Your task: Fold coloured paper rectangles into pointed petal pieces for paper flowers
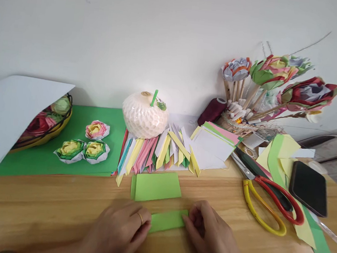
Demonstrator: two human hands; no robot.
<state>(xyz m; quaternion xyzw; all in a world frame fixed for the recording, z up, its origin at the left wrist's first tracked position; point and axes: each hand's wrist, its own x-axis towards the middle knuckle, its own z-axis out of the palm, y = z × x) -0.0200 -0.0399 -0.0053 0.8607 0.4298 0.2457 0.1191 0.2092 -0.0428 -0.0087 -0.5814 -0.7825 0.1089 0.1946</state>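
A narrow green paper strip lies between my two hands, low over the wooden table. My left hand, with a ring on one finger, pinches its left end. At the right end my right hand has thumb and curled fingers closed on the paper. Just beyond them rests a small stack of green paper sheets. Behind that stack, folded paper strips in pink, yellow, white, blue and green lie in a row.
Scissors with red and yellow handles and a black phone lie at right among paper scraps. A white netted fruit with a green straw stands at the wall. Paper flowers sit on green card; others stand on sticks.
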